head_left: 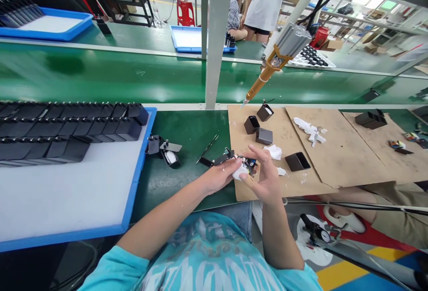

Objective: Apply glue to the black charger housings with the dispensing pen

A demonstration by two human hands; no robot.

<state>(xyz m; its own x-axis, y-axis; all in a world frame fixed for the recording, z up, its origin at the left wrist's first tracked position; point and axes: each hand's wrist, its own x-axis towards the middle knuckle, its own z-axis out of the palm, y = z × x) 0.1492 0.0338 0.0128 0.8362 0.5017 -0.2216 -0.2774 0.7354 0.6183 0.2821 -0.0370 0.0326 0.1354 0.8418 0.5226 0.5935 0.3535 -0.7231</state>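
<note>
In front of my chest, my left hand (220,177) is closed around a small electronic assembly (249,162) with a circuit board and black parts. A black arm of it sticks out to the left above my fingers. A white wad (240,171), perhaps tissue, lies between my hands against the assembly. My right hand (267,177) curves around the right end, thumb near the white wad and fingers bent over the board. Tweezers (207,148) lie just to the left on the green bench. Black open housings (297,161) and white tissue (274,151) lie beyond and right of my hands.
At left, a blue-rimmed white tray (130,193) holds rows of black units (67,123). Black parts (163,150) lie beside it. An orange-brown dispenser nozzle (261,83) hangs over the cardboard (314,148). A metal post (214,36) rises behind the bench. Other people are beyond and at right.
</note>
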